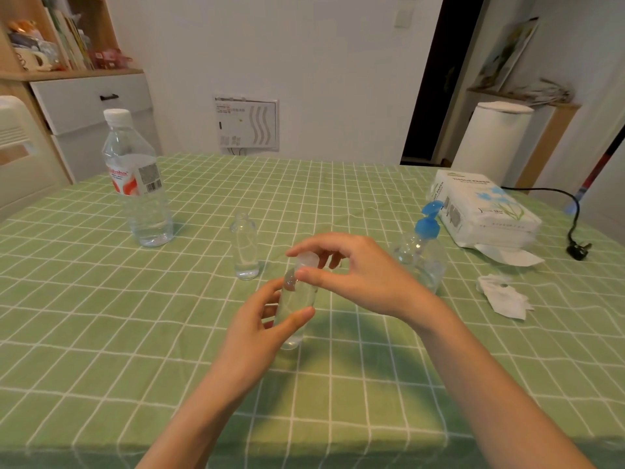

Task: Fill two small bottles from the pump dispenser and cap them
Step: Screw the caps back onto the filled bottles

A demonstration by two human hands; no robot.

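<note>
left hand (257, 319) wraps the body of a small clear bottle (296, 309), thumb in front, fingers behind, holding it tilted a little over the green checked tablecloth (101, 333) near the table's middle. right hand (351, 275) comes in from above and pinches the white cap (308, 259) at the bottle's neck between thumb and fingers. cap looks seated on the neck, but fingers cover the joint so can't tell how far on it is. bottle holds clear liquid, level hard to read. second small bottle (245, 246) stands upright and uncapped just behind, apart from both hands, a bit of liquid at the bottom. pump dispenser (422, 247) with blue pump head stands right of the right hand, untouched. large water bottle (138, 179) with white lid at far left. tissue pack (483, 211) at far right, crumpled tissue (504, 296) in front of it, black plug and cord (575, 231) by the table edge.
</note>
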